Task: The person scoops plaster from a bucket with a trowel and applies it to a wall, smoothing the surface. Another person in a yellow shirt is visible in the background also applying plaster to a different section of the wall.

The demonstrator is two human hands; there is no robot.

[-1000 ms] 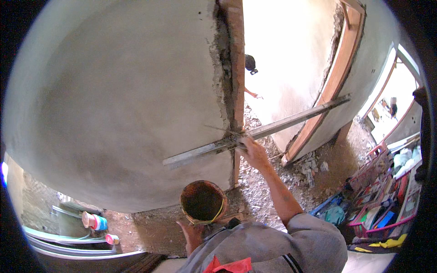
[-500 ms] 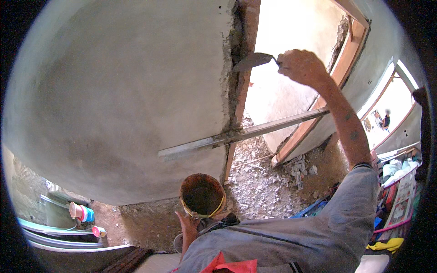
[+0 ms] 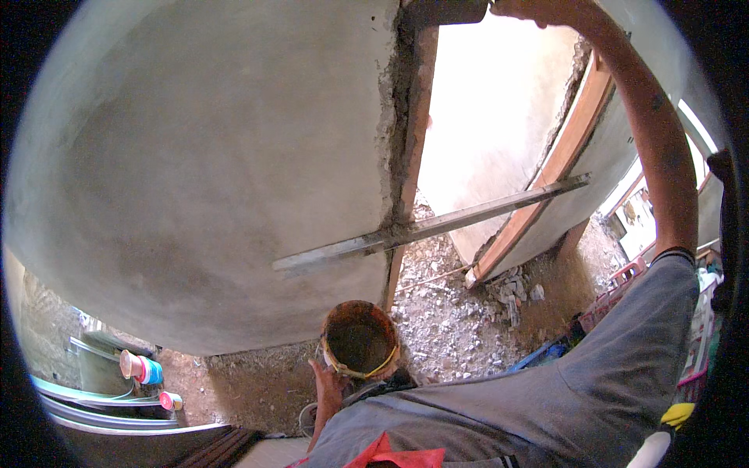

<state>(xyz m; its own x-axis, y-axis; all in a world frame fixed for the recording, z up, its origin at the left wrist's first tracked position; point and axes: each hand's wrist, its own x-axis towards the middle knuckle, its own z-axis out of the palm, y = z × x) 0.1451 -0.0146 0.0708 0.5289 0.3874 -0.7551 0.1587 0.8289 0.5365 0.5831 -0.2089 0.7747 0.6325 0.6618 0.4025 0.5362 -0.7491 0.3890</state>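
Observation:
My right hand (image 3: 530, 9) is raised at the top edge of the view, partly cut off, gripping a trowel. The dark trowel blade (image 3: 449, 11) lies over the top of the rough strip of mortar (image 3: 399, 101) between the plastered wall (image 3: 234, 171) and the wooden door frame (image 3: 421, 101). Down at my waist, my left hand (image 3: 331, 388) holds a round bucket (image 3: 360, 339) by its side. Grey-brown material sits inside the bucket, and its rim is crusted with mortar. Some of the left fingers are hidden behind the bucket.
A long straight bar (image 3: 437, 225) spans the doorway at a slant. The other door jamb (image 3: 538, 183) stands to the right. Rubble (image 3: 445, 335) covers the ground below. Stacked plastic pots (image 3: 140, 366) are at the lower left, and a red-pink rack (image 3: 616, 288) at the right.
My right hand has risen with the trowel to the top of the view, its blade moving up along the frame. The bucket in my left hand has shifted slightly right.

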